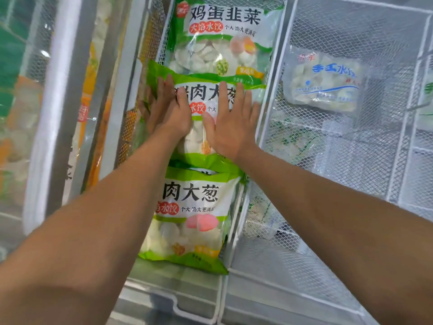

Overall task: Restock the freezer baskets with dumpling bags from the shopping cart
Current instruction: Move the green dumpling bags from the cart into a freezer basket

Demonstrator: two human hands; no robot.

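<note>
Both hands lie flat with straight fingers, gripping nothing: the left hand (167,109) and the right hand (230,123) press side by side on the middle dumpling bag (210,97) in the narrow wire basket (161,43). Three green bags lie in that basket in a row, the top bag (220,38) above the middle one and the bottom bag (192,216) below it. One pale bag (324,82) lies alone in the wide basket (351,26) to the right of the middle bag.

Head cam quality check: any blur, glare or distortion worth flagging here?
Head view: wide-angle bend curves the wire basket rim and freezer frame; the left edge, with its glass lid, is soft and washed by reflections; the middle bag under the left hand and right hand reads sharp, with mild sheen on the plastic; the pale bag on the right is slightly soft.
</note>
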